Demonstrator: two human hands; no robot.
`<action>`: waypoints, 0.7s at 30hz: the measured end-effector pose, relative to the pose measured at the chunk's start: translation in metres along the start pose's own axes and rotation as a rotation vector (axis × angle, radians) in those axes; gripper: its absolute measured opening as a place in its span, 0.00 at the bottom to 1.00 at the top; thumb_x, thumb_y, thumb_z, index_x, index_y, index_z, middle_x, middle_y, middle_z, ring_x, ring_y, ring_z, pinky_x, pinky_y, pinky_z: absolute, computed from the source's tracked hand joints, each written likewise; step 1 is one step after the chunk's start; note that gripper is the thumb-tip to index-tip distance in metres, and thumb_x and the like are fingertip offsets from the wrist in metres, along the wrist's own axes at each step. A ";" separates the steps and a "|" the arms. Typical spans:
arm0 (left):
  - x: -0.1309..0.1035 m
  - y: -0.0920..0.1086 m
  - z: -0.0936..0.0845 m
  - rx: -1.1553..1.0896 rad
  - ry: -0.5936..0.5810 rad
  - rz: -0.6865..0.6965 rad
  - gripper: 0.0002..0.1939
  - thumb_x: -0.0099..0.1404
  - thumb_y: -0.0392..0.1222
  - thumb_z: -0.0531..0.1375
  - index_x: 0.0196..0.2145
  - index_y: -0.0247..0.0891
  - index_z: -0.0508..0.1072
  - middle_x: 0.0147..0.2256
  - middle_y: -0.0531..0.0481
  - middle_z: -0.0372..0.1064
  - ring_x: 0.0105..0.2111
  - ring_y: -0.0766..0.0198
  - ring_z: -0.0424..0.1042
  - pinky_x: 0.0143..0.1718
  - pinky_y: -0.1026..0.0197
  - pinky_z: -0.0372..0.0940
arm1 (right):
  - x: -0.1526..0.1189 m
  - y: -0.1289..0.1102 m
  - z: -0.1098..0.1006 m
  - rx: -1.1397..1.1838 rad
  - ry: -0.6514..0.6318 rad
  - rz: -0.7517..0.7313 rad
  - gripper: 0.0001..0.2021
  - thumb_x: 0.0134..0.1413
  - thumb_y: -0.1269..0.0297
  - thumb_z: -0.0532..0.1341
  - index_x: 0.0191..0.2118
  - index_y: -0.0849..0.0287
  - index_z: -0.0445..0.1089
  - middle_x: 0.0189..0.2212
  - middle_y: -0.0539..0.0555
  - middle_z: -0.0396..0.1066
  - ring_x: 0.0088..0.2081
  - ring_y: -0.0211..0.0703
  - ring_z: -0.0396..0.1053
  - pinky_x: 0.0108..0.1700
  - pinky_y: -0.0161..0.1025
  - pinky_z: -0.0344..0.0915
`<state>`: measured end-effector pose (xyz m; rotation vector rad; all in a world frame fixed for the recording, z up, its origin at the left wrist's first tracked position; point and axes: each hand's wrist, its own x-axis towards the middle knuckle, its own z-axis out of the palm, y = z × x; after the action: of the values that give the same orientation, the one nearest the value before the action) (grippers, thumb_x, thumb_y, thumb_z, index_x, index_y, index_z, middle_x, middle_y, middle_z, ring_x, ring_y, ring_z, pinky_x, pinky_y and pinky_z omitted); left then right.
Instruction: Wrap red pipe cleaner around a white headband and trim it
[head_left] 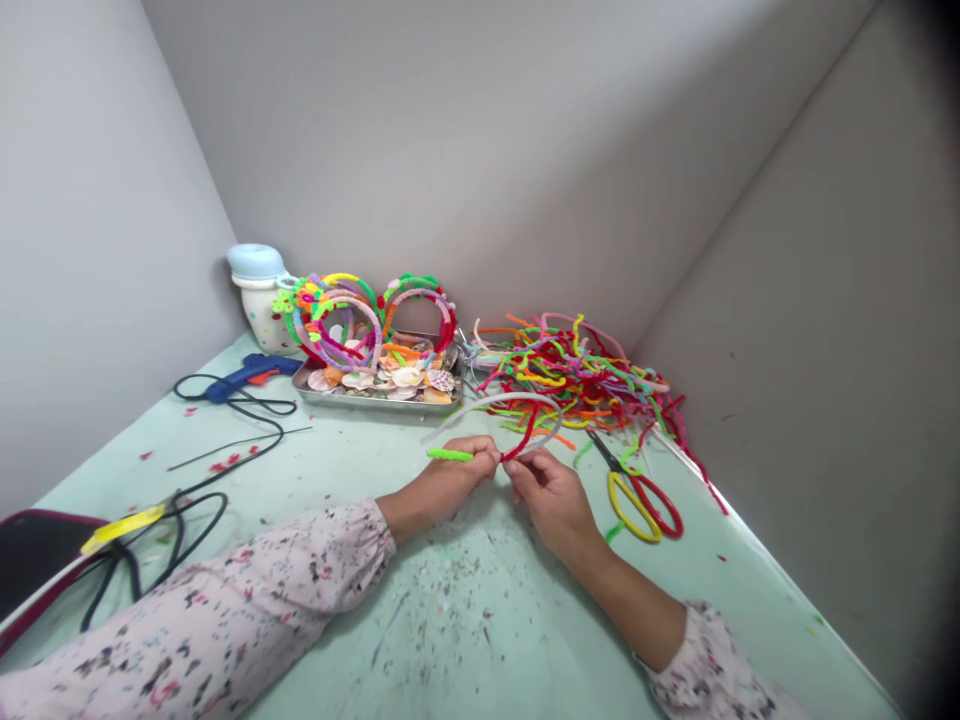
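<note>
My left hand [466, 470] is closed on a headband [517, 398], a pale, translucent hoop whose curve rises above both hands. A bright green fuzzy piece [450, 455] sticks out to the left of that hand's fingers. My right hand [546, 492] pinches a red pipe cleaner [529, 432] where it meets the hoop, close beside the left fingertips. The free part of the red pipe cleaner slants up inside the hoop. Fingers hide the lower end of the hoop.
A metal tray [375, 402] holds shells and finished colourful headbands [352, 320]. Behind it on the left stands a white jar [264, 312]. A blue glue gun [251, 375] with a black cord lies left. Pipe cleaners [585, 375] are heaped right, near scissors [636, 498].
</note>
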<state>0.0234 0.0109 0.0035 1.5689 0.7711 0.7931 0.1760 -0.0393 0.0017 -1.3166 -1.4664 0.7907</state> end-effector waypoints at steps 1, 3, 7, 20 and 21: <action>0.000 0.000 0.000 0.002 0.001 -0.004 0.08 0.58 0.38 0.50 0.23 0.37 0.60 0.20 0.58 0.50 0.20 0.71 0.49 0.22 0.66 0.45 | 0.000 0.000 0.000 0.008 0.000 0.006 0.10 0.56 0.59 0.57 0.30 0.58 0.69 0.21 0.47 0.63 0.24 0.37 0.61 0.28 0.33 0.58; 0.000 0.000 0.001 0.010 0.005 -0.011 0.08 0.59 0.39 0.50 0.23 0.37 0.60 0.20 0.58 0.49 0.20 0.71 0.48 0.22 0.66 0.44 | 0.000 -0.001 0.000 0.021 0.004 0.017 0.09 0.55 0.60 0.57 0.30 0.58 0.69 0.20 0.47 0.63 0.24 0.37 0.61 0.27 0.33 0.58; -0.001 0.001 0.001 0.051 0.016 0.007 0.09 0.60 0.41 0.51 0.23 0.37 0.60 0.21 0.57 0.51 0.22 0.70 0.50 0.23 0.66 0.46 | 0.000 -0.002 0.001 0.033 0.014 0.026 0.09 0.54 0.60 0.57 0.29 0.58 0.69 0.20 0.47 0.63 0.24 0.38 0.61 0.27 0.33 0.58; -0.003 0.007 0.001 0.077 -0.004 0.064 0.12 0.61 0.42 0.51 0.22 0.36 0.61 0.21 0.56 0.52 0.24 0.69 0.52 0.25 0.66 0.48 | 0.001 -0.003 0.001 0.056 0.038 0.091 0.10 0.52 0.58 0.59 0.28 0.60 0.69 0.18 0.47 0.65 0.23 0.38 0.61 0.27 0.35 0.58; -0.003 0.007 0.001 0.086 -0.009 0.074 0.12 0.61 0.42 0.51 0.22 0.35 0.62 0.22 0.56 0.53 0.25 0.69 0.53 0.26 0.66 0.49 | 0.001 -0.003 0.001 0.056 0.042 0.097 0.10 0.52 0.59 0.59 0.28 0.60 0.69 0.18 0.47 0.65 0.22 0.38 0.61 0.27 0.35 0.58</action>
<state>0.0228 0.0066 0.0106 1.6853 0.7527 0.8153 0.1738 -0.0388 0.0043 -1.3622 -1.3461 0.8559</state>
